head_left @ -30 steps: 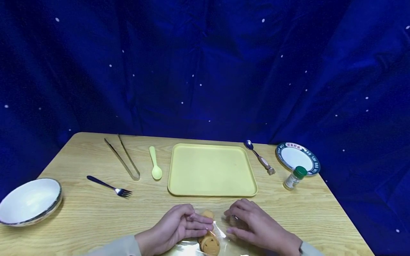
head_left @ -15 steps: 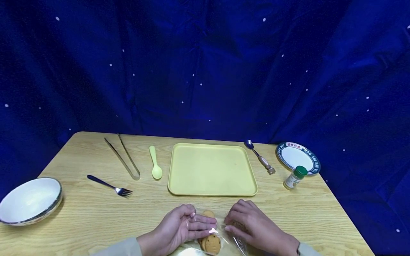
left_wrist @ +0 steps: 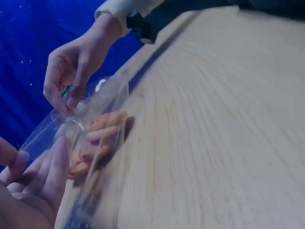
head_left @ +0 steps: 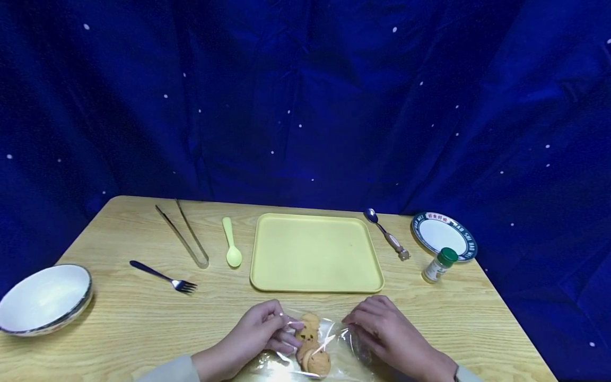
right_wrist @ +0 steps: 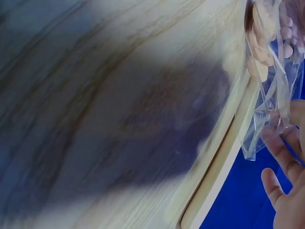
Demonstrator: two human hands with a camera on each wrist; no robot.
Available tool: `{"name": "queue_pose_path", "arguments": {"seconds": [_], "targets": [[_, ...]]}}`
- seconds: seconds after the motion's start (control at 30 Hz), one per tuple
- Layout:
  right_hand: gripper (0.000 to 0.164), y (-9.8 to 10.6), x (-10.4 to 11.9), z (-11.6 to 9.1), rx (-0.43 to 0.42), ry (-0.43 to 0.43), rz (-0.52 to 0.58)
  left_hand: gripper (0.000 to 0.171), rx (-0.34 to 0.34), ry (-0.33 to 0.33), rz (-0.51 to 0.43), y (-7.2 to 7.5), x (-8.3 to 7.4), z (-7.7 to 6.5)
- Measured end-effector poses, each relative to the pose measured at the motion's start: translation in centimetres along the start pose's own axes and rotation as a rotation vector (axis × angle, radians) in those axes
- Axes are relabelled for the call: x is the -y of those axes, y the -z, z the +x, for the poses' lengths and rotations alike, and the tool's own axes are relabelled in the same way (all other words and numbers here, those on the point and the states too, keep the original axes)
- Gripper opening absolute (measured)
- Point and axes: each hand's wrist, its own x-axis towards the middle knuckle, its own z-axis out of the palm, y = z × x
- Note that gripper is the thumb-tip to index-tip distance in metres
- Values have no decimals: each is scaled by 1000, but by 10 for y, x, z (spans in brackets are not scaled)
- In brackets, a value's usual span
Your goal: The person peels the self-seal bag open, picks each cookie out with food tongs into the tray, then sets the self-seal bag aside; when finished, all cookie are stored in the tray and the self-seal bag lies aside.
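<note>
A clear plastic bag (head_left: pixel 338 350) with several round cookies (head_left: pixel 315 362) inside lies at the front of the table, between my hands. My left hand (head_left: pixel 262 333) pinches the bag's left edge, with the other fingers spread close against the cookies. At the bag's right side my right hand (head_left: pixel 393 337) pinches the film between thumb and fingertips. In the left wrist view the cookies (left_wrist: pixel 102 128) show as an overlapping row through the film. Crinkled film of the bag (right_wrist: pixel 274 102) hangs at the right hand's fingers in the right wrist view.
Behind the hands lies a yellow tray (head_left: pixel 315 254). Left of it are a pale green spoon (head_left: pixel 231 244), tongs (head_left: pixel 188 241), a fork (head_left: pixel 164 277) and a white bowl (head_left: pixel 45 297). Rightward are a bear-handled spoon (head_left: pixel 387 236), a green-capped jar (head_left: pixel 439 266) and a rimmed plate (head_left: pixel 441 236).
The left hand has turned from lying flat over the cookies to pinching the bag's edge, uncovering more cookies. The right hand has shifted slightly right, and the film is spread wider.
</note>
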Motion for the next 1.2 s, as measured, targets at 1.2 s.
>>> {"name": "queue_pose_path", "arguments": {"seconds": [1.2], "targets": [[15,-4,-4,-1,-61,54,29,53,-533,370,1321,191,-108,29]]}}
